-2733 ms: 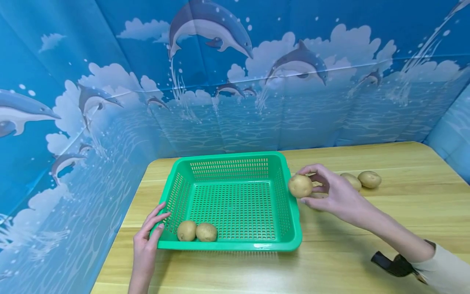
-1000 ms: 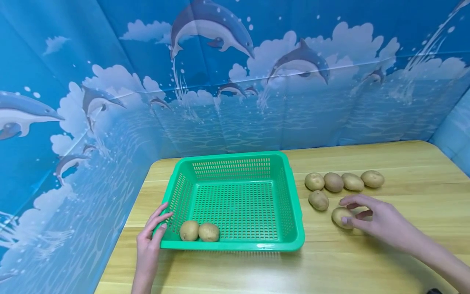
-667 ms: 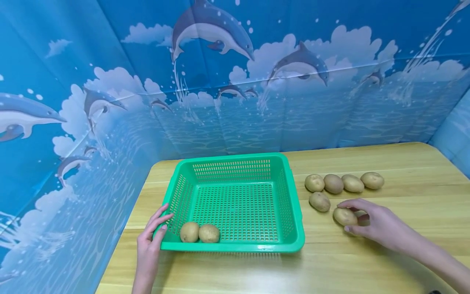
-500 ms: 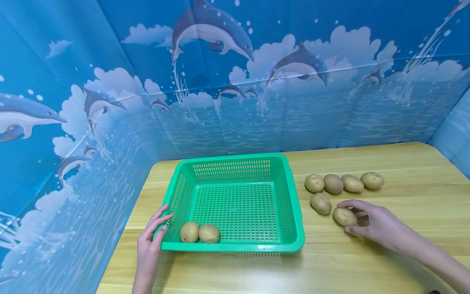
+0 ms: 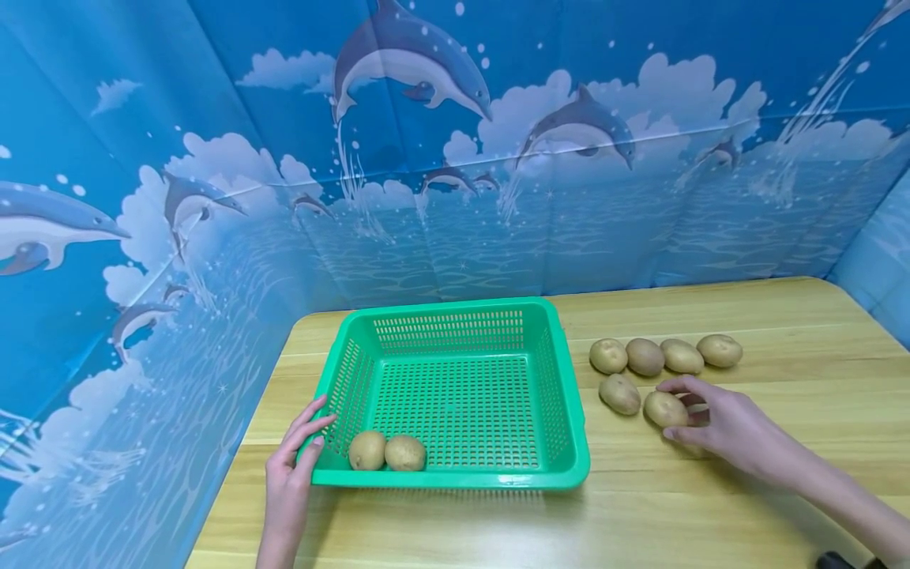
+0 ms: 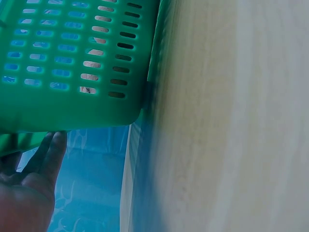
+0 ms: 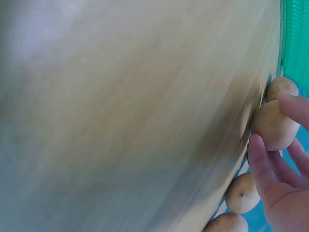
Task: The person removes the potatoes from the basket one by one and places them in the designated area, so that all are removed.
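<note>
In the head view, my right hand (image 5: pixel 735 427) holds a potato (image 5: pixel 666 409) between thumb and fingertips, at or just above the table. The right wrist view shows the same potato (image 7: pixel 274 126) pinched by its sides. Just left of it lies another potato (image 5: pixel 620 394), with a small gap between. My left hand (image 5: pixel 287 474) grips the near left corner of a green plastic basket (image 5: pixel 455 479), fingers over the rim. Two potatoes, a left one (image 5: pixel 367 450) and a right one (image 5: pixel 405 453), sit side by side inside that basket, against its front wall.
Behind the held potato, several potatoes (image 5: pixel 644 357) lie in a row on the wooden table (image 5: pixel 803 356). A blue curtain (image 5: pixel 455 237) printed with dolphins hangs along the back and left edges. Something dark (image 5: pixel 833 560) shows by the right forearm.
My right hand has gone from the basket's right side to the table and taken hold of a potato, which has just shifted slightly away from me. The left hand keeps its place.
</note>
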Action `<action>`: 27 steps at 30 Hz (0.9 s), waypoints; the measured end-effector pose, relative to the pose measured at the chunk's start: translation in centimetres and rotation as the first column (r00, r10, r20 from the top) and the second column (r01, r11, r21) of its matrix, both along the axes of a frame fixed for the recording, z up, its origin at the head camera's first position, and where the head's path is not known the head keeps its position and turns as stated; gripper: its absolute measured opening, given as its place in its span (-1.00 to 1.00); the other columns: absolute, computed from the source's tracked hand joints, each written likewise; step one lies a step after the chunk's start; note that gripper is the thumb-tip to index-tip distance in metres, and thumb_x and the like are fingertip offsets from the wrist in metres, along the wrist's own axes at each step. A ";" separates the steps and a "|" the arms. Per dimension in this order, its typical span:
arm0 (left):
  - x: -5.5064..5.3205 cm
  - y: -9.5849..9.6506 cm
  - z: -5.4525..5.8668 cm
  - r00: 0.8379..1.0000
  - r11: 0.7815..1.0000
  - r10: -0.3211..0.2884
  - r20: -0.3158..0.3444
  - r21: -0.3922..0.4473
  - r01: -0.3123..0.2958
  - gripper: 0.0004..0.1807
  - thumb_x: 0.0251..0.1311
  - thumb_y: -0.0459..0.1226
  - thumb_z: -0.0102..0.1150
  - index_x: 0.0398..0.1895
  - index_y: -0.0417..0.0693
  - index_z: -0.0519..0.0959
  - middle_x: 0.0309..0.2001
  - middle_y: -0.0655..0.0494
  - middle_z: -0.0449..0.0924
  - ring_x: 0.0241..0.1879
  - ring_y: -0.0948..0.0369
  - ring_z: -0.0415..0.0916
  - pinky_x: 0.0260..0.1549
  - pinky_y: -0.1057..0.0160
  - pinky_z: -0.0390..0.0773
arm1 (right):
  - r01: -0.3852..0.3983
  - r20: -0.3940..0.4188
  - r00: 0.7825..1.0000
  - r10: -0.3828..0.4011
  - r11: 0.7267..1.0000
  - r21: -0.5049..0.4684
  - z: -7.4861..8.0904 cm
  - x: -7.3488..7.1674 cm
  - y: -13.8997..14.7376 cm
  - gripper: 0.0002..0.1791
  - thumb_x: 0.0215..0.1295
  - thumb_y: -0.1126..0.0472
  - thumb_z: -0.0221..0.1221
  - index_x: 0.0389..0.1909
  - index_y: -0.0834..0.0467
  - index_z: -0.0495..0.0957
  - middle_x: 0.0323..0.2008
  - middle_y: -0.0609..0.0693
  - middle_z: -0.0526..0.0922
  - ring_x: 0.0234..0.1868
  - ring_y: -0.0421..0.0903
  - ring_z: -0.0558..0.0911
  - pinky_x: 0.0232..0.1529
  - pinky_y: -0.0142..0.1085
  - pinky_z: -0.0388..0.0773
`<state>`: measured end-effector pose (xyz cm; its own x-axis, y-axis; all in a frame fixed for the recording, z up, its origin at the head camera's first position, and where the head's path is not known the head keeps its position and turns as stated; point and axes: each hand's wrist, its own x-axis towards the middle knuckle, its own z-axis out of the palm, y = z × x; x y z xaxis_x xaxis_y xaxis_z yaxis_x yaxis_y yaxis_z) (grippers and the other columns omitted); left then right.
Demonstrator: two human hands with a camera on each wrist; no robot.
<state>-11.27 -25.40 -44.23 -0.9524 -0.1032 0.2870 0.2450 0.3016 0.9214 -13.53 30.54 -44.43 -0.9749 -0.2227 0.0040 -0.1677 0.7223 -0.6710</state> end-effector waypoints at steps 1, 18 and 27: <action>0.0 0.0 0.0 1.000 1.000 0.000 -0.001 0.000 0.000 -0.69 0.40 -0.49 -0.05 0.10 -0.25 0.59 0.37 0.04 0.35 0.42 0.16 0.16 0.22 0.40 0.20 | 0.007 -0.002 1.000 -0.007 1.000 0.003 0.0 -0.1 0.0 -0.34 0.07 0.05 0.47 0.17 0.13 0.46 -0.01 0.14 0.61 -0.08 0.09 0.66 -0.22 -0.27 0.63; 0.1 0.1 0.1 1.000 1.000 -0.009 -0.007 0.001 0.009 -0.69 0.40 -0.50 -0.06 0.10 -0.26 0.59 0.37 0.05 0.36 0.42 0.16 0.16 0.25 0.39 0.18 | 0.047 -0.059 0.997 -0.044 0.998 0.044 0.0 -1.8 -0.3 -0.36 0.05 0.10 0.48 0.13 0.21 0.48 -0.07 0.16 0.66 -0.10 0.12 0.68 -0.20 -0.09 0.62; 0.1 0.1 0.2 1.000 1.000 -0.013 -0.012 0.004 0.013 -0.68 0.39 -0.51 -0.07 0.09 -0.25 0.59 0.37 0.07 0.36 0.42 0.15 0.16 0.25 0.39 0.18 | 0.054 -0.088 0.995 -0.052 0.998 0.018 -0.3 -2.0 -0.4 -0.36 0.05 0.11 0.49 0.13 0.23 0.49 0.00 0.17 0.61 -0.09 0.12 0.66 -0.19 -0.15 0.63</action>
